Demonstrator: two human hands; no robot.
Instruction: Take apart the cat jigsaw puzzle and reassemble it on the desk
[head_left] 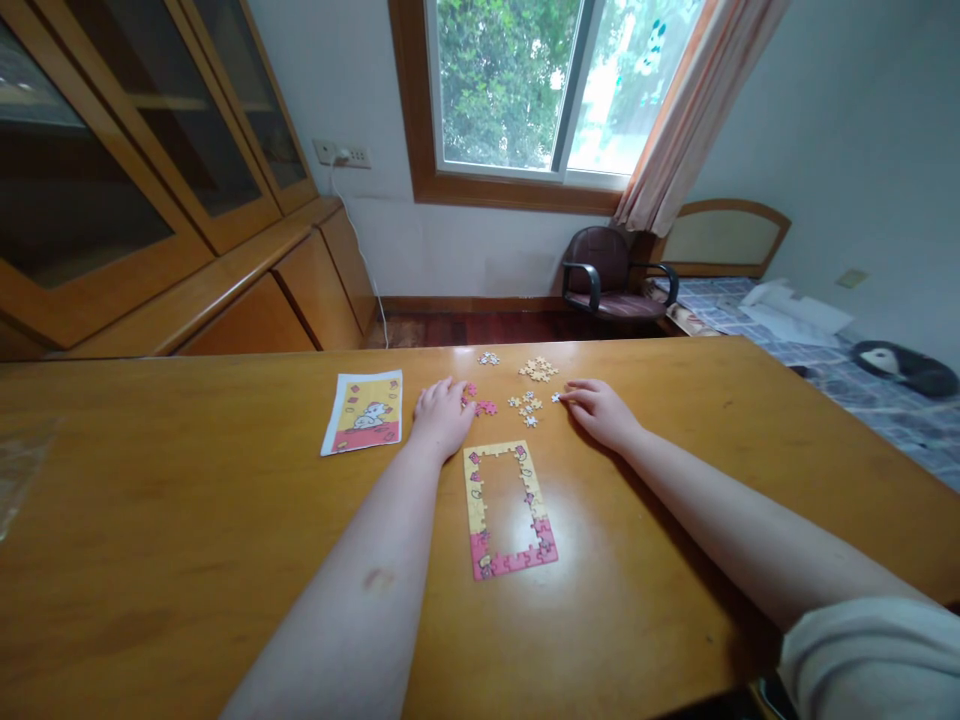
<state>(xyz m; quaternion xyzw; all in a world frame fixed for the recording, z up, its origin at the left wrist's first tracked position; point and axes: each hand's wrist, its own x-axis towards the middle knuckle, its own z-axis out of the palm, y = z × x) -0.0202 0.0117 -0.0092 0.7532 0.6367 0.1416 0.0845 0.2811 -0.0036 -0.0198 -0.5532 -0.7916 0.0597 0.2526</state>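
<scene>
A puzzle frame (512, 565) with a yellow top and pink bottom lies assembled on the table, its middle showing bare wood. My left hand (442, 412) rests palm down beyond it, fingers apart, its fingertips beside the pink puzzle pieces (486, 408) and partly covering them. At the right, my right hand (600, 408) has its thumb and fingertips drawn together at a small white puzzle piece (556, 398). Between the hands lie mixed loose pieces (527, 402), with a yellow cluster (538, 369) farther back and a few whitish pieces (488, 358) near the far edge.
A picture sheet (365, 412) showing a white animal on yellow and pink lies left of my left hand. Clear plastic (22, 470) sits at the table's left edge. Beyond the wooden table (225, 560) stand a cabinet (255, 310), an office chair (611, 275) and a bed (870, 390).
</scene>
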